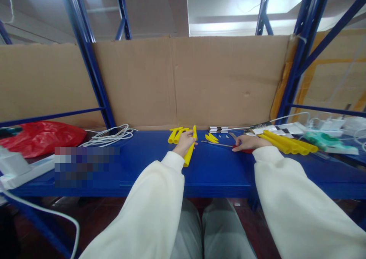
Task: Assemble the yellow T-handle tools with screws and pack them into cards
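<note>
My left hand (185, 143) is closed around a yellow plastic tube (188, 156), tilted with its wide open end toward me and its narrow tip pointing away. My right hand (245, 142) is closed on the red handle of a screwdriver (217, 143), whose long thin metal shaft points left, low over the blue table. Just beyond the shaft lie small yellow curved pieces (211, 138) and a few tiny metal parts (227, 136). Behind my left hand are more yellow tubes (172, 137). A metal tool (232, 135), partly hidden, lies by my right fingers.
Several yellow tubes (294, 145) lie right of my right wrist, near a green and white item (328, 141). Black-and-white strips (218, 129) rest by the cardboard back (200, 83). Leftward are coiled white cable (113, 137), a red bag (47, 137) and a power strip (31, 173).
</note>
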`<state>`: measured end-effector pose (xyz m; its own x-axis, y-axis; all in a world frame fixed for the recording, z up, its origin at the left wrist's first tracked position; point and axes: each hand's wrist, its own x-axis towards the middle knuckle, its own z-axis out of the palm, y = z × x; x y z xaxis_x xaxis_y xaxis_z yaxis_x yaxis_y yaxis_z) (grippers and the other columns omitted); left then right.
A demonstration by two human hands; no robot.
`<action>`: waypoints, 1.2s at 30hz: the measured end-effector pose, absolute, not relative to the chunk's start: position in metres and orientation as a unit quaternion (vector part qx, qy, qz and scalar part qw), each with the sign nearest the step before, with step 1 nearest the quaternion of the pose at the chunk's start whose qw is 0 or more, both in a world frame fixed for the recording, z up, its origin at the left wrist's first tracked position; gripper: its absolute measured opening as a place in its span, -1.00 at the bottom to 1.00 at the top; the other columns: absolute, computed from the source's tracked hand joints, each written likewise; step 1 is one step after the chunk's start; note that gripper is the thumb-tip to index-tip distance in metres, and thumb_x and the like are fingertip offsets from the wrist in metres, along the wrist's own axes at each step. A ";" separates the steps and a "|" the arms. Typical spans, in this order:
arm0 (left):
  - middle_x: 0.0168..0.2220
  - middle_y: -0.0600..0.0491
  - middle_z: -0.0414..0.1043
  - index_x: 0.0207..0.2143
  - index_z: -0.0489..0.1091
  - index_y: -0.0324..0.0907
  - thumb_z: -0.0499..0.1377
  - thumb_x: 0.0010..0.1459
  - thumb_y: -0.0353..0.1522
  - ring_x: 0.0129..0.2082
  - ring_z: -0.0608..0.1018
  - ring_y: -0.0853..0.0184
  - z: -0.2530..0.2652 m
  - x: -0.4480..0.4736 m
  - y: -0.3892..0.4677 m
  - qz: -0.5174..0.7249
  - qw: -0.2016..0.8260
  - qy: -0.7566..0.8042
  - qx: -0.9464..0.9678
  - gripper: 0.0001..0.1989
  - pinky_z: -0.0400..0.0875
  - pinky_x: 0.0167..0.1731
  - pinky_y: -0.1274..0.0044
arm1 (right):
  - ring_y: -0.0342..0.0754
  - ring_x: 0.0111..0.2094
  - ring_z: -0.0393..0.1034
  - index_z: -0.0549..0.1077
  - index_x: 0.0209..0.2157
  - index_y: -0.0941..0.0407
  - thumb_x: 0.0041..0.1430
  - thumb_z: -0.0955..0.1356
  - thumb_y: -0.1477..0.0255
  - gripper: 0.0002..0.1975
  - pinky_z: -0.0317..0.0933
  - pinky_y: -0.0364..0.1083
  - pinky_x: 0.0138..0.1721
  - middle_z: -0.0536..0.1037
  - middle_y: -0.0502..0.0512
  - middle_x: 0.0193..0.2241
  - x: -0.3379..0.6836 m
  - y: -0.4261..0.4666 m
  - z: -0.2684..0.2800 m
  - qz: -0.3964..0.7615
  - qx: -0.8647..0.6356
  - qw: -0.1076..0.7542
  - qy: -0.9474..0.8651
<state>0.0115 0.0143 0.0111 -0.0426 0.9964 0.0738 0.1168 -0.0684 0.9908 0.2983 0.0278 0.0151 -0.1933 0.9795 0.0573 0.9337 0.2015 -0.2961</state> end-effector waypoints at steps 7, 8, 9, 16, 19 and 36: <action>-0.04 -0.15 0.51 0.25 0.24 -0.21 0.13 0.12 -0.62 -0.48 0.57 0.41 0.009 0.011 0.017 0.492 0.443 0.535 0.525 -0.38 0.29 -0.67 0.70 | 0.02 -0.42 0.43 0.43 -0.57 0.05 -0.15 0.50 0.20 -0.74 0.24 -0.07 -0.40 0.54 0.04 -0.52 0.292 0.029 0.009 0.097 -0.609 0.124 -0.777; -0.04 -0.16 0.51 0.24 0.25 -0.22 0.14 0.12 -0.61 -0.48 0.57 0.41 0.009 0.010 0.017 0.495 0.444 0.532 0.525 -0.39 0.29 -0.67 0.70 | 0.02 -0.41 0.43 0.43 -0.56 0.05 -0.14 0.50 0.22 -0.75 0.24 -0.07 -0.40 0.54 0.04 -0.51 0.290 0.029 0.008 0.101 -0.607 0.128 -0.777; -0.04 -0.17 0.50 0.24 0.25 -0.22 0.15 0.12 -0.61 -0.49 0.57 0.41 0.009 0.010 0.017 0.496 0.445 0.529 0.526 -0.39 0.29 -0.68 0.70 | 0.02 -0.41 0.43 0.44 -0.55 0.04 -0.13 0.49 0.23 -0.77 0.24 -0.06 -0.39 0.54 0.04 -0.50 0.288 0.030 0.007 0.106 -0.606 0.130 -0.778; -0.09 -0.13 0.52 0.22 0.27 -0.19 0.18 0.11 -0.60 -0.46 0.59 0.38 0.008 0.010 0.017 0.498 0.445 0.529 0.523 -0.40 0.29 -0.67 0.70 | -0.01 -0.45 0.41 0.41 -0.52 0.06 -0.07 0.49 0.24 -0.76 0.24 -0.07 -0.41 0.51 0.04 -0.54 0.289 0.032 0.003 0.112 -0.617 0.163 -0.762; -0.10 -0.13 0.53 0.22 0.26 -0.20 0.15 0.11 -0.63 -0.47 0.59 0.38 0.008 0.010 0.017 0.496 0.445 0.532 0.522 -0.40 0.29 -0.68 0.70 | -0.04 -0.47 0.41 0.39 -0.47 0.06 -0.01 0.46 0.27 -0.79 0.26 -0.09 -0.41 0.50 0.02 -0.56 0.290 0.029 0.005 0.150 -0.620 0.188 -0.747; -0.14 -0.10 0.53 0.18 0.30 -0.21 0.26 0.09 -0.57 -0.52 0.56 0.43 0.005 0.009 0.022 0.501 0.452 0.521 0.522 -0.41 0.32 -0.63 0.68 | -0.02 -0.33 0.47 0.36 -0.43 0.07 -0.04 0.47 0.31 -0.76 0.33 -0.06 -0.25 0.57 0.03 -0.43 0.294 0.035 0.002 0.159 -0.551 0.266 -0.775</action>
<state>0.0090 0.0223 0.0049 -0.0457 0.9976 0.0525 0.0919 -0.0482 0.9946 0.2937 0.0347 0.0016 -0.2515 0.9385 0.2365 0.7694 0.3422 -0.5394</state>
